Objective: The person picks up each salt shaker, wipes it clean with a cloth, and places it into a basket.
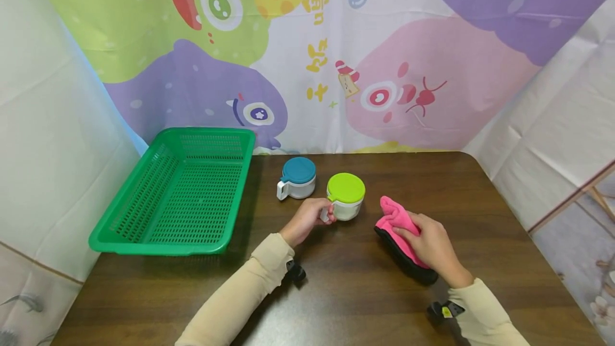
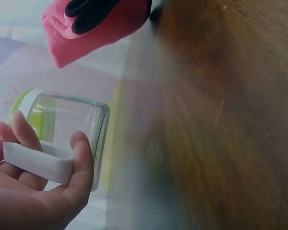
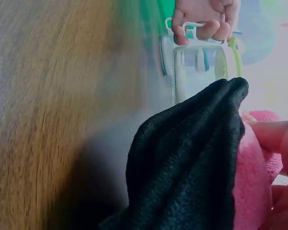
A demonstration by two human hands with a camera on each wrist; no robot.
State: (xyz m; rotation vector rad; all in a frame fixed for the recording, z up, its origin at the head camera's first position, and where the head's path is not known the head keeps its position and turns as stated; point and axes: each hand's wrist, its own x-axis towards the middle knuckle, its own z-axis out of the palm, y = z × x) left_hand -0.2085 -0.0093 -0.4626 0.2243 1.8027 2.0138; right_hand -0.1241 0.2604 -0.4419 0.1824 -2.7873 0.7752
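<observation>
My left hand (image 1: pixel 311 219) grips the white handle (image 2: pixel 38 160) of a clear glass seasoning jar (image 1: pixel 347 210) with a lime green lid (image 1: pixel 346 188). In the left wrist view the fingers curl round that handle. My right hand (image 1: pixel 431 242) holds a folded cloth (image 1: pixel 401 223), pink on one face and black on the other, to the right of the jar. The right wrist view shows the cloth's black side (image 3: pixel 187 148) in front, covering part of the jar. Behind and left of the green-lidded jar stands a second jar (image 1: pixel 301 190) with a blue lid (image 1: pixel 299 170), touched by neither hand.
A green plastic basket (image 1: pixel 235 186) with slotted walls stands at the left of the brown wooden table (image 1: pixel 346 292). Behind the table's far edge hangs a printed cartoon curtain (image 1: pixel 317 122). Pale cloth walls (image 1: pixel 543 116) flank both sides.
</observation>
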